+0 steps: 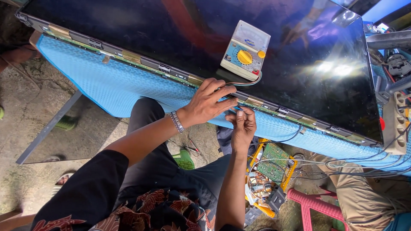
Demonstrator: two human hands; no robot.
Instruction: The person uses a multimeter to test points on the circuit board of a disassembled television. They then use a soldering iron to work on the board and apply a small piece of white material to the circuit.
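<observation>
Left hand [209, 102] and right hand [243, 124] pinch probe leads at screen panel's [171, 38] edge.

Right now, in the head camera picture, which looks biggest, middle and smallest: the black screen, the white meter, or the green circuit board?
1. Black screen panel, by far the biggest.
2. White meter and green circuit board look about alike; the board lies lower and farther from the camera, so I won't rank them.

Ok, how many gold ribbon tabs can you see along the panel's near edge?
5 clear: far left, left of centre, beside the left hand, just right of the hands, further right. More may sit under the left hand or right hand.
</observation>
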